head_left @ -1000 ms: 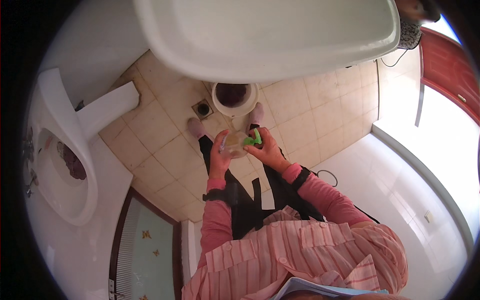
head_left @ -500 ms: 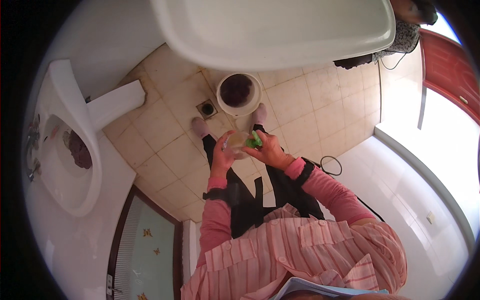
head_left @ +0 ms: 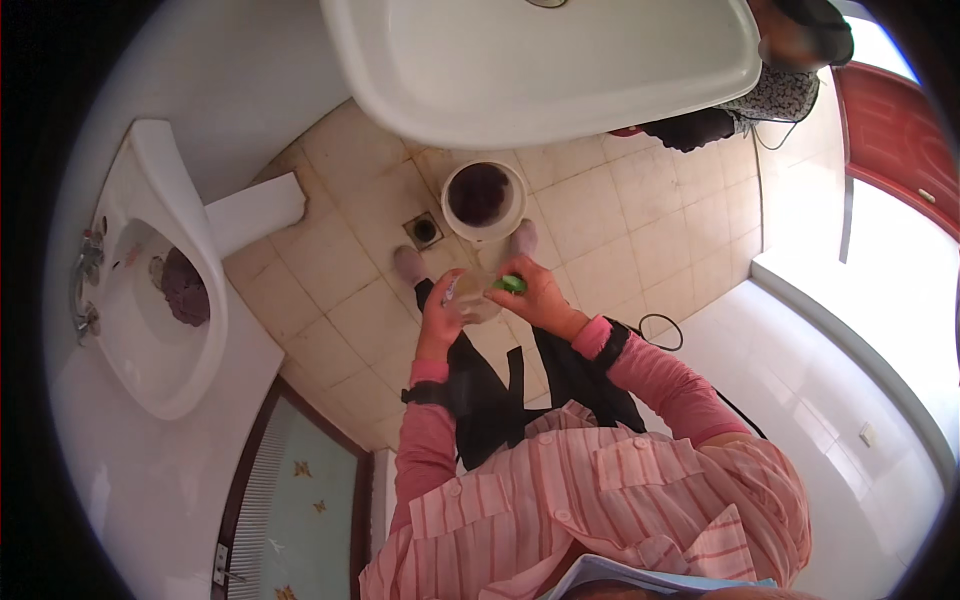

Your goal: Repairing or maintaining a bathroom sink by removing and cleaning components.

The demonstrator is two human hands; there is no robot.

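Note:
My left hand is wrapped round the side of a clear plastic container, held in front of my legs. At its right side my right hand pinches a small green cap between thumb and fingers, close against the container. What is inside the container cannot be made out clearly. Beyond my hands, between my feet, a pale round bucket stands on the floor with a dark purple, wet-looking mass in it.
At the left is a white washbasin with a metal tap and purple cloth in it. Another white basin juts in ahead. Tiled floor has a square drain. Dark patterned fabric lies far right.
The view has shifted slightly, so the basins and bucket sit a little lower in it. Both hands stay at the container; the green cap has turned a little in my right fingers.

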